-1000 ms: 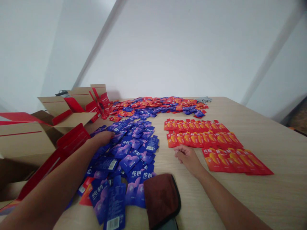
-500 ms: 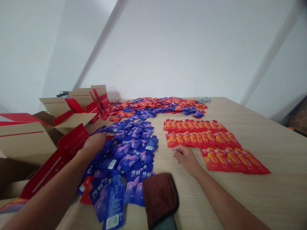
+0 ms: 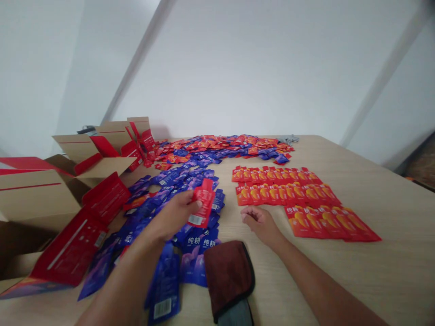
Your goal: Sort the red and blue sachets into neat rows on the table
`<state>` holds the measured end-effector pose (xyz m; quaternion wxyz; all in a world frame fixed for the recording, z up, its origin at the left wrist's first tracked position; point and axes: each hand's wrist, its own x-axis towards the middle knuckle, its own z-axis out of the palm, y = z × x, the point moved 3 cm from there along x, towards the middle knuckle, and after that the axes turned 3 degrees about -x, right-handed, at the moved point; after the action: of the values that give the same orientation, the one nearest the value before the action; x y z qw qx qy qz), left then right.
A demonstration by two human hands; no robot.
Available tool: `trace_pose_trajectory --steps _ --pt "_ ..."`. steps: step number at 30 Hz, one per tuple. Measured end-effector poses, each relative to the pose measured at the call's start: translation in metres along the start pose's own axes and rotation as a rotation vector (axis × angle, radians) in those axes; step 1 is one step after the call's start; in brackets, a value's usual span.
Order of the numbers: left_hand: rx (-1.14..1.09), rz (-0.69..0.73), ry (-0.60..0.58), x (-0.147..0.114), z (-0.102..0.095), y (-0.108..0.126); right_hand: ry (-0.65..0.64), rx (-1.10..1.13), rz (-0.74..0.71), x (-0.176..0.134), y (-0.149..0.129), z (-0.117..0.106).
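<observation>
Closed thumb-against-fingers, the left hand point(image 3: 175, 216) is pinching a red packet point(image 3: 204, 203) by its left edge, and the packet is showing its barcode side, narrow neck pointing toward the far side. It is sitting over the pile of blue packets point(image 3: 193, 253), though whether it is touching them is hard to tell. The right hand point(image 3: 260, 222) is curling loosely at the table point(image 3: 340, 167), leaving a small gap between thumb and fingers and gripping nothing that shows. Just beyond and beside it, orange-and-red packets point(image 3: 288, 194) are lying in three overlapping rows, the nearest row running shorter and further right. A brown cloth pouch point(image 3: 227, 271) is lying between the two forearms, touching the blue pile. Open cardboard boxes point(image 3: 30, 194) are standing along the left, and a mixed heap of red and blue packets point(image 3: 217, 146) is spreading across the far end
</observation>
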<state>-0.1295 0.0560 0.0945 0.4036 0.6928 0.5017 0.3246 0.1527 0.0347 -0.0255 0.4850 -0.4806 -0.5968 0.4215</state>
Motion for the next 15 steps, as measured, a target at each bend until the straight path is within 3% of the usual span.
trace_pose_trajectory --steps 3,6,9,15 --pt "-0.262 0.005 -0.154 -0.001 0.076 0.014 -0.088 0.121 0.028 -0.006 -0.006 0.003" --pt "-0.391 -0.026 -0.204 0.002 0.126 0.008 -0.056 0.193 0.049 -0.008 -0.010 0.003" --pt "-0.332 -0.023 -0.100 0.002 0.147 -0.007 0.089 0.216 0.076 -0.006 -0.011 0.000" --pt "-0.290 -0.042 -0.050 -0.002 0.157 -0.027 0.236 0.196 0.049 -0.006 -0.008 -0.002"
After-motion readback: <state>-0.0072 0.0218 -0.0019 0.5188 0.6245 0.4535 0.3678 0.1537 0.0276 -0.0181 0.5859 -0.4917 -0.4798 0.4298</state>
